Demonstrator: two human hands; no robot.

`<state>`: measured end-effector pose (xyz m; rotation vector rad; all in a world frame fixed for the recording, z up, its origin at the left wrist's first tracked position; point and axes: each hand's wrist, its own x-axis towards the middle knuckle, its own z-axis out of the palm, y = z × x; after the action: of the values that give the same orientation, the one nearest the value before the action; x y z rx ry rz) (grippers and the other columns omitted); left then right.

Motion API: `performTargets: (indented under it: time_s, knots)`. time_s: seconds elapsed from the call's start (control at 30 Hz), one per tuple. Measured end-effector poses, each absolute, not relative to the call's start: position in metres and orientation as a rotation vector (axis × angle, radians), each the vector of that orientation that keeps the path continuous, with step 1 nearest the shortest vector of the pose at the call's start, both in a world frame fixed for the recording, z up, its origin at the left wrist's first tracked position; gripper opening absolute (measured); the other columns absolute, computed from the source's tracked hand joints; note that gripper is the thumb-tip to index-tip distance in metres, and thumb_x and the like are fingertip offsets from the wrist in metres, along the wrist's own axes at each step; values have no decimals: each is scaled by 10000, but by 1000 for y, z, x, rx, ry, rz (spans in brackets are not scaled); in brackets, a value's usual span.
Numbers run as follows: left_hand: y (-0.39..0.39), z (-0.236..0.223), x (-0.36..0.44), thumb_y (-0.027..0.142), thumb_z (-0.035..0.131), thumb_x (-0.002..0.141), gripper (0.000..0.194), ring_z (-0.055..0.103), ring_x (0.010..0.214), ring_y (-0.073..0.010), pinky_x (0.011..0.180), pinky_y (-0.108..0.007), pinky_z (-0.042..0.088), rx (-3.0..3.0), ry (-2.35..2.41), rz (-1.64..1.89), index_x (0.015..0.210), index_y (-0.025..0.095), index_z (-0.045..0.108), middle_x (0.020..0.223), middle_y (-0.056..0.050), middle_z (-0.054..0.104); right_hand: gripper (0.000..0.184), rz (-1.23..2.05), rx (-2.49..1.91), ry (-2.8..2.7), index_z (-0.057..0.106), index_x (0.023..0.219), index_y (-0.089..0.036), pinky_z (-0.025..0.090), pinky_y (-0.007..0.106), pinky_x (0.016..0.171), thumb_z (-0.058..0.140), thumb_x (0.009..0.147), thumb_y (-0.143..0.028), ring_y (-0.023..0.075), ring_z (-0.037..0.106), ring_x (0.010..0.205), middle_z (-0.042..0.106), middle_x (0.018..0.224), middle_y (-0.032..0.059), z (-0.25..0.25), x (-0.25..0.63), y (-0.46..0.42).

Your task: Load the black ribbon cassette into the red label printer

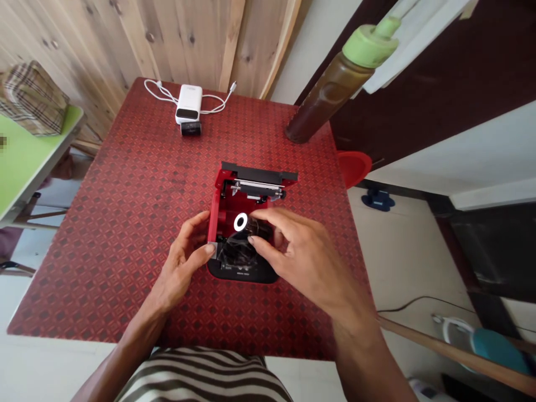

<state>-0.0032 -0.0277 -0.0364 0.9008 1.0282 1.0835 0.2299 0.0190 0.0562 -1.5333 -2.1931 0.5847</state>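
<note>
A small red-and-black printer (213, 223) sits on the table with its lid (259, 174) raised at the back. Over its open bay, my right hand (299, 245) grips a small black ribbon roll (252, 226) between thumb and fingers. The roll's white ring-shaped end faces left. Glossy black film (238, 249) hangs from it down toward the printer's front. My left hand (184, 254) holds the printer's left side, its thumb on the front left corner and its fingers curled against the side wall. My right hand hides the printer's right side.
Behind the printer, a white power bank (189, 103) with a white cable lies near a small black roll (191, 129). A tall brown bottle with a green cap (330, 84) stands at the back right of the red patterned table (138, 234). A red stool (355, 167) is beyond the right edge.
</note>
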Motion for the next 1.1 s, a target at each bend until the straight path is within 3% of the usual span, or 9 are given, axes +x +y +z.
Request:
performTargets:
  time_s: [0.2, 0.47, 0.83, 0.97, 1.1]
  knots:
    - [-26, -30, -2, 510, 822, 1054, 583, 646, 1547, -381, 1289, -568, 530, 913, 1035, 1095, 1579, 300, 680, 1684, -109, 687, 233, 385, -1739, -2387, 854, 1216, -247, 609, 387, 762, 780, 1018, -149, 284, 857, 930, 903, 1226, 88, 55, 207, 26]
    - [-26, -28, -2, 515, 828, 1050, 597, 630, 1570, -384, 1279, -556, 545, 899, 1042, 1084, 1587, 304, 673, 1686, -107, 684, 286, 495, -1967, -2509, 878, 1297, -304, 628, 414, 822, 739, 1071, -197, 334, 870, 1109, 904, 1316, 79, 58, 194, 44]
    - [-27, -32, -3, 511, 812, 1065, 601, 623, 1577, -383, 1277, -559, 542, 904, 1029, 1083, 1610, 314, 656, 1700, -104, 673, 270, 516, -2128, -2636, 884, 1294, -266, 659, 430, 847, 686, 1112, -232, 371, 883, 1104, 912, 1209, 150, 61, 179, 54]
    - [-26, -30, -2, 515, 823, 1056, 604, 621, 1582, -381, 1284, -555, 537, 908, 1028, 1086, 1600, 310, 661, 1698, -104, 677, 319, 514, -2087, -2582, 860, 1362, -247, 689, 433, 869, 686, 1105, -171, 357, 891, 1098, 904, 1279, 154, 63, 184, 49]
    - [-26, -29, -2, 510, 815, 1061, 592, 612, 1593, -377, 1294, -544, 528, 912, 1029, 1084, 1597, 310, 665, 1707, -102, 672, 489, 587, -1655, -2463, 860, 1383, -239, 724, 412, 1001, 545, 1095, 0, 265, 896, 1128, 899, 1348, 99, 61, 210, 33]
